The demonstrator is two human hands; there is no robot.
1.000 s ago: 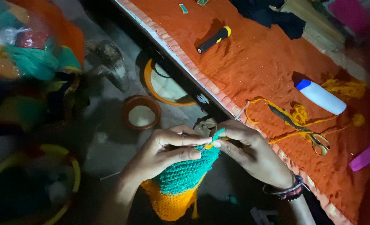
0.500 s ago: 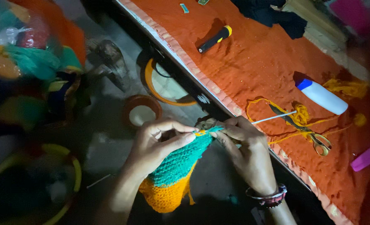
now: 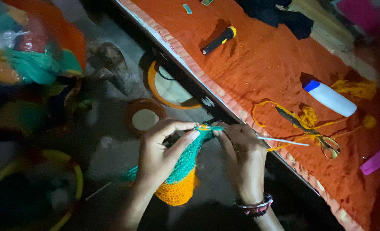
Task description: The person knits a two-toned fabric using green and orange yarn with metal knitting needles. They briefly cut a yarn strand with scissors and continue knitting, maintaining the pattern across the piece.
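My left hand (image 3: pixel 160 153) pinches the top edge of a knitted piece (image 3: pixel 182 174), teal green above and orange below, which hangs between my hands. My right hand (image 3: pixel 242 158) grips the same edge together with a thin white needle (image 3: pixel 283 141) that sticks out to the right. Yellow yarn (image 3: pixel 306 117) runs from the work onto the orange cloth (image 3: pixel 258 60). A beaded bracelet sits on my right wrist.
On the orange cloth lie scissors (image 3: pixel 309 130), a white bottle with a blue cap (image 3: pixel 329 97), a black and yellow tool (image 3: pixel 218 40) and a pink object (image 3: pixel 376 160). A round bowl (image 3: pixel 143 117) and an orange-rimmed basin (image 3: pixel 168 90) stand on the floor; bagged yarn (image 3: pixel 23 55) sits left.
Both hands have shifted slightly right and turned. The white needle now pokes out to the right of my right hand, and the knitted piece hangs more slanted.
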